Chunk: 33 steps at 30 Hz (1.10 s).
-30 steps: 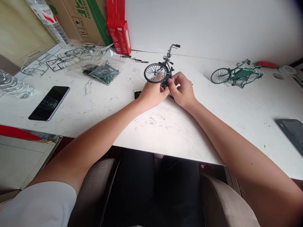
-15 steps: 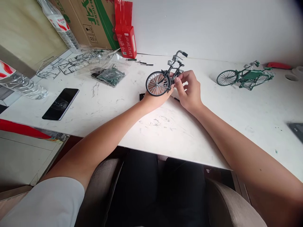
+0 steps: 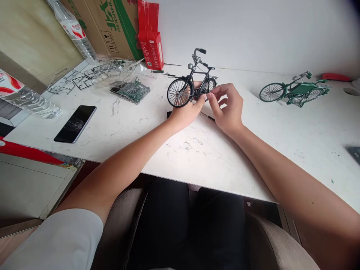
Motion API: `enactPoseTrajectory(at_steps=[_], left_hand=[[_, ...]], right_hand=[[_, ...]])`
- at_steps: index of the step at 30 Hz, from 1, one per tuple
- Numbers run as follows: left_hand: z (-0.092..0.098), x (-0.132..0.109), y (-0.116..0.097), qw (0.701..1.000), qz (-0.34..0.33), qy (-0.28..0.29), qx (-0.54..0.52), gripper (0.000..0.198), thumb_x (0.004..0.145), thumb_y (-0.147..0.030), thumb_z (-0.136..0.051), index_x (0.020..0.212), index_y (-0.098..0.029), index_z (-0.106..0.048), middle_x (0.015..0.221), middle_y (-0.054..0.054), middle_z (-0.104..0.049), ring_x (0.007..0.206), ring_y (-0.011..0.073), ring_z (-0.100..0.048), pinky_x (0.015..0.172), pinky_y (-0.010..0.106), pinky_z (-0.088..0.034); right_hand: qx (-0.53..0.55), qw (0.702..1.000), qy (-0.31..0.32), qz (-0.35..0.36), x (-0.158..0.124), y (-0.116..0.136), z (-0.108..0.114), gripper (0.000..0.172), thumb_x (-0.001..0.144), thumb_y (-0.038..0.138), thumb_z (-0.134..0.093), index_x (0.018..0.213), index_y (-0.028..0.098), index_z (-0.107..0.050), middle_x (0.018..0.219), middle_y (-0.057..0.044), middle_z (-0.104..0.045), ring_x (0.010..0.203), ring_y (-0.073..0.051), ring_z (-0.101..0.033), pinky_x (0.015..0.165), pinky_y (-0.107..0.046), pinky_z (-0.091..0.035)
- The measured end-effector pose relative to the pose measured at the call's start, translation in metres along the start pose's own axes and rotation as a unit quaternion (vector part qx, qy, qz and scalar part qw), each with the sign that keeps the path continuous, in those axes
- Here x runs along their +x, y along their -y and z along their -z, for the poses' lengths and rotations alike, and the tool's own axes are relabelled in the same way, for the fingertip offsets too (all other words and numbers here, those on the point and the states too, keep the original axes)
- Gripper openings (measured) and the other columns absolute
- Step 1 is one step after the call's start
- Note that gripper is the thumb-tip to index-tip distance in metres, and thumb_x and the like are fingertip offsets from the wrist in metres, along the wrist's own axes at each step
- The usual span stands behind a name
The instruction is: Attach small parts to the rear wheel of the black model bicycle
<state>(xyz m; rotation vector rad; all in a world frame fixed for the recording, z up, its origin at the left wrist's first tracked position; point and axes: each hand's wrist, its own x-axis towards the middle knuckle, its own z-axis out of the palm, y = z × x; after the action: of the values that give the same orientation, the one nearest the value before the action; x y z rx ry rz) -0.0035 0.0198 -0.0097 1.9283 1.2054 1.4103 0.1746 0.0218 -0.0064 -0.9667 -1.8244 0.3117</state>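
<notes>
Head view: clamping black, silver-trimmed miniature bicycle (image 3: 194, 79) upright above far middle of white tabletop (image 3: 194, 161) with left hand (image 3: 185, 112), touching thin-spoked rear wheel (image 3: 208, 85) with right hand (image 3: 229, 108), cannot tell if pinching; best press lightly.

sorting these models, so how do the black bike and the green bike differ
The black bike is held in the left hand; the green bike rests on the table, untouched.
The black bike's frame is open, while a green panel fills much of the green bike's frame.
The black bike has black tyres; the green bike's are green.
Both have spoked wheels and handlebars.
</notes>
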Motion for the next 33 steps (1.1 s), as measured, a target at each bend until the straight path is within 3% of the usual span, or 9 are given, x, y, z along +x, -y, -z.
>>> enactPoseTrajectory(at_steps=[7, 19, 28, 33], left_hand=[[0.003, -0.002, -0.003, 1.000, 0.009, 0.005, -0.013, 0.025, 0.107, -0.031, -0.061, 0.131, -0.027, -0.060, 0.138, 0.010, -0.073, 0.135, 0.0265, -0.068, 0.125, 0.049, -0.051], [0.004, -0.003, -0.015, 0.994, 0.070, -0.020, -0.083, 0.020, 0.099, -0.018, -0.068, 0.116, -0.023, -0.060, 0.120, 0.006, -0.075, 0.120, 0.0223, -0.072, 0.118, 0.040, -0.052], [0.000, 0.000, -0.005, 0.978, 0.102, -0.031, -0.181, 0.025, 0.095, -0.017, -0.079, 0.116, -0.023, -0.066, 0.121, 0.005, -0.069, 0.143, 0.0276, -0.062, 0.131, 0.048, -0.042], [0.001, -0.001, -0.011, 0.958, 0.164, -0.019, -0.234, 0.025, 0.097, -0.015, -0.076, 0.117, -0.022, -0.064, 0.123, 0.005, -0.067, 0.139, 0.0273, -0.066, 0.127, 0.049, -0.047]], right_hand=[[0.003, 1.000, 0.001, -0.007, 0.000, -0.003, 0.000, 0.048, 0.105, 0.074, -0.057, 0.108, 0.028, -0.069, 0.101, -0.010, -0.073, 0.091, -0.026, -0.070, 0.073, -0.045, -0.059], [0.006, 1.000, -0.014, 0.015, 0.001, -0.006, -0.003, 0.048, 0.104, 0.073, -0.060, 0.104, 0.027, -0.071, 0.092, -0.007, -0.072, 0.083, -0.022, -0.069, 0.067, -0.040, -0.058], [0.005, 1.000, -0.012, 0.004, 0.000, -0.005, -0.004, 0.048, 0.104, 0.074, -0.060, 0.101, 0.027, -0.069, 0.093, -0.007, -0.072, 0.085, -0.022, -0.070, 0.066, -0.039, -0.056], [0.015, 1.000, -0.001, -0.002, 0.001, -0.005, -0.004, 0.048, 0.102, 0.075, -0.063, 0.103, 0.027, -0.066, 0.096, -0.007, -0.073, 0.086, -0.023, -0.070, 0.066, -0.039, -0.055]])
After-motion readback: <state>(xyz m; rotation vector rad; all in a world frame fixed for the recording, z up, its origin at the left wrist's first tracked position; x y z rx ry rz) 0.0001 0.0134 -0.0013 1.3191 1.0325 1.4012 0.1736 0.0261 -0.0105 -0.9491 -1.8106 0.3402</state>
